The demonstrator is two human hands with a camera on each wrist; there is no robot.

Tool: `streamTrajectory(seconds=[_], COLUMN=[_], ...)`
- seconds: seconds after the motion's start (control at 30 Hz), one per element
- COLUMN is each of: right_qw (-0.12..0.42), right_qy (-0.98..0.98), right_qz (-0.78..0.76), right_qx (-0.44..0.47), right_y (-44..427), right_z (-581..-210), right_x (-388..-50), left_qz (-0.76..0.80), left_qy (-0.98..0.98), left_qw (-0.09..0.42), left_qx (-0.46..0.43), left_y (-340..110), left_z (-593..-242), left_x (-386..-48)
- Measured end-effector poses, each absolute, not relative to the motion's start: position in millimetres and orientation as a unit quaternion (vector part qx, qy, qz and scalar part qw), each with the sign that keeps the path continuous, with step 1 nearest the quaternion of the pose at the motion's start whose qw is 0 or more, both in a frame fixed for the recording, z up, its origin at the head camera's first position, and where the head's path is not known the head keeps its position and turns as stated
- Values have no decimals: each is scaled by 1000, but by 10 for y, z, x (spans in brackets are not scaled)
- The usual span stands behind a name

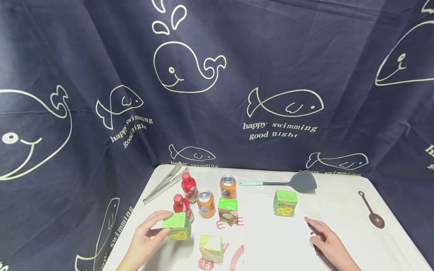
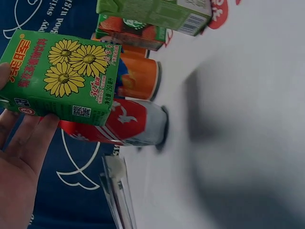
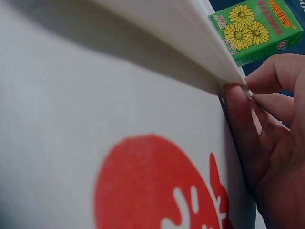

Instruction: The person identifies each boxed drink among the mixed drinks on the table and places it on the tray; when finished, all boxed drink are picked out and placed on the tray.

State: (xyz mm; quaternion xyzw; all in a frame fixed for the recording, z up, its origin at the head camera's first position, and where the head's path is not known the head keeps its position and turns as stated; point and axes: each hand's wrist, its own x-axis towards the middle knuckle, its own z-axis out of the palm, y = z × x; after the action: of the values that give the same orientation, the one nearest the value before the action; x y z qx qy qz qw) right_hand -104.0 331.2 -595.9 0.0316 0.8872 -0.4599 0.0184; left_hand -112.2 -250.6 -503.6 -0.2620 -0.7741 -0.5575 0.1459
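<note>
My left hand [image 1: 147, 235] grips a green drink carton [image 1: 178, 226] with yellow flowers on it, thumb and fingers on its sides. In the left wrist view the carton hangs above the tabletop, beside a red bottle. With thumb and fingers, my right hand [image 1: 327, 241] pinches the edge of a thin white board or sheet [image 3: 200, 33]; its exact kind is unclear. Below that edge, the right wrist view shows a red print on the white surface. Another flowered green carton [image 1: 285, 203] stands farther back, ahead of the right hand.
Around the left hand stand two red bottles [image 1: 189, 187], two orange cans [image 1: 205, 204], a green-and-brown carton [image 1: 227, 210] and a pale green carton [image 1: 211, 248]. Metal tongs [image 1: 164, 184] lie back left, a dark spatula [image 1: 303, 181] at the back, a brown spoon [image 1: 375, 219] right.
</note>
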Motion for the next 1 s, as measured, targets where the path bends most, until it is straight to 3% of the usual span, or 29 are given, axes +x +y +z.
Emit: streamTrajectory(seconds=[1.0], right_qw=[32], right_qy=[878], right_qz=[-477], right_qx=[42], right_y=[3315], right_z=[-5943], right_x=[-1041], left_qz=[-587], left_qy=[-750], left_qw=[119], left_qx=[-281], left_y=[-1951], left_z=[-4671], left_x=[-1417])
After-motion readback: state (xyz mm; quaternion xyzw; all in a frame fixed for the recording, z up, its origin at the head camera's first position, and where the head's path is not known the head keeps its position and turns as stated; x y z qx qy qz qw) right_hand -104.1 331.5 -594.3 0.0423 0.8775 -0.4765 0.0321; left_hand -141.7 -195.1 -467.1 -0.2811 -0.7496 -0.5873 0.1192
